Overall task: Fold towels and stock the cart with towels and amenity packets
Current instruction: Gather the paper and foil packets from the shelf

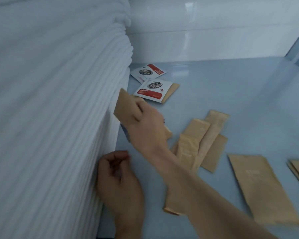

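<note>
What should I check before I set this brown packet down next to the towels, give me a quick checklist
1. Grip on the packet: ok. The right hand pinches the brown packet by one end.
2. Left hand free: ok. It sits curled beside the towel stack, and I see nothing in it.
3. Towel stack steady: cannot tell. Only its side shows.
4. Landing spot by the stack: ok. Bare blue surface shows between the stack and the loose packets.
5. Red and white sachets out of the way: ok. They lie further back.
6. Other brown packets sorted: not ok. They lie scattered and overlapping.
</note>
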